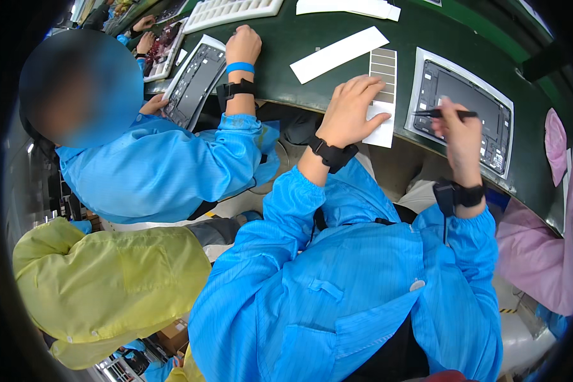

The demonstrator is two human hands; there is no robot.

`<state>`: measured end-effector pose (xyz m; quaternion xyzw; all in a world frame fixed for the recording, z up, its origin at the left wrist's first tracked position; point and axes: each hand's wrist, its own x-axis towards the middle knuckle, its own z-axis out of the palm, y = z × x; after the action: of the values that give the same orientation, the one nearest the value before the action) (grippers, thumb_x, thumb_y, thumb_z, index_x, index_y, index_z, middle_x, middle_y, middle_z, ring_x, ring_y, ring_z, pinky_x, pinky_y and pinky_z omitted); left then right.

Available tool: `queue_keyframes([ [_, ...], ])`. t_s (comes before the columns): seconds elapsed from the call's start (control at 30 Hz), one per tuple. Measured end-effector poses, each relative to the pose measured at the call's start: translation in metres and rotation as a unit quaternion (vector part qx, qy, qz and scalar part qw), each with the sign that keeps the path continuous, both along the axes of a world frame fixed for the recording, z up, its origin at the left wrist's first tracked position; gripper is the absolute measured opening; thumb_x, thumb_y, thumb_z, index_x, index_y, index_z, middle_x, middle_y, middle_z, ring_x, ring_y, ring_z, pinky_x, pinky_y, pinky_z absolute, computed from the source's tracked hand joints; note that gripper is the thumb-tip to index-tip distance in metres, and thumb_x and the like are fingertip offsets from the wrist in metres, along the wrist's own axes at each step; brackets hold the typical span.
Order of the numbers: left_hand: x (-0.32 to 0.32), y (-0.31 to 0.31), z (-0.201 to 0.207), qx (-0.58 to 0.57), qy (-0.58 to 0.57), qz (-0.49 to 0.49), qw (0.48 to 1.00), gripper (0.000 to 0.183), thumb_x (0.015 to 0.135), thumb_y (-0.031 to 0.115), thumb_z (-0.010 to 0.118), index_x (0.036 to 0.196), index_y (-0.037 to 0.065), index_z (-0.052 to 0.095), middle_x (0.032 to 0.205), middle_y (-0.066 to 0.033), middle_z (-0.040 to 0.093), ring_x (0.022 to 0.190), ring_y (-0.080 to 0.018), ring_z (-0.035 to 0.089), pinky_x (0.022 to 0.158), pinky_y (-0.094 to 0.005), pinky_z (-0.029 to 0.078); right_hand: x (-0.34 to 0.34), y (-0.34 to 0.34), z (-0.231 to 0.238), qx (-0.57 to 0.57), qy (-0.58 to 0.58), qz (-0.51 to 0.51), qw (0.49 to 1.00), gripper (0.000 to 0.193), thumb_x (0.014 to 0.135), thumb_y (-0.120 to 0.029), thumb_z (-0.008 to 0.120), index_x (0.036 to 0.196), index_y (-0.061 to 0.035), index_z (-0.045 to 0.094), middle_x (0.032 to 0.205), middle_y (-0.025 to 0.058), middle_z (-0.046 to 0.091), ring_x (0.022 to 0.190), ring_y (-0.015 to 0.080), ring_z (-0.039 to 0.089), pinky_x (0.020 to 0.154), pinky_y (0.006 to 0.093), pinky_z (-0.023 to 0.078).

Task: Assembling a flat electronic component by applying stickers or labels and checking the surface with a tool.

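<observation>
My left hand point(353, 113) lies with fingers stretched over a white backing sheet point(380, 135) that carries a column of grey-brown rectangular stickers point(382, 69). The sheet overhangs the bench's front edge. In my right hand point(461, 134) is a slim black pen-like tool point(466, 114), its thin tip pointing left; whether it is a pen or tweezers I cannot tell. That hand is above a dark tablet-shaped panel point(490, 121) with small white parts along its borders. The panel rests on a white sheet or tray, and my hand hides part of its left side.
A blank white strip point(339, 55) lies beyond my left hand on the green bench point(280, 60). At left, a co-worker in a blue coat point(153, 172) handles a similar panel point(197, 83). A white slotted tray point(232, 13) stands behind. Pink cloth point(555, 146) is at right.
</observation>
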<state>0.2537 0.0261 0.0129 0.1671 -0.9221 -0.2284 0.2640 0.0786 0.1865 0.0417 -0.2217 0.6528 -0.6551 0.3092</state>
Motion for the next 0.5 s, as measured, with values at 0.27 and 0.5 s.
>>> queue_keyframes([
  [0.27,0.003,-0.015,-0.013,0.011,-0.001,0.015,1.000,0.064,0.067,0.035,0.079,0.123,0.010,0.060,0.133,-0.0050,0.056,0.129,-0.0270,0.045,0.105,-0.0427,0.034,0.047,-0.060,-0.022,0.051,0.178,0.027,0.982,0.025,0.087,-0.022,0.068,0.081,0.0016,0.064,0.061,0.0076,0.062,0.055,0.0111,0.058,0.051,0.0252,0.045],
  [0.5,0.001,-0.017,-0.025,0.034,0.026,0.021,0.999,0.063,0.064,0.038,0.079,0.118,0.009,0.062,0.129,-0.0044,0.058,0.127,-0.0255,0.046,0.105,-0.0425,0.033,0.055,-0.072,-0.038,0.065,0.266,0.004,0.962,0.025,0.087,-0.023,0.067,0.081,0.0014,0.064,0.063,0.0110,0.065,0.058,0.0143,0.064,0.053,0.0270,0.047],
])
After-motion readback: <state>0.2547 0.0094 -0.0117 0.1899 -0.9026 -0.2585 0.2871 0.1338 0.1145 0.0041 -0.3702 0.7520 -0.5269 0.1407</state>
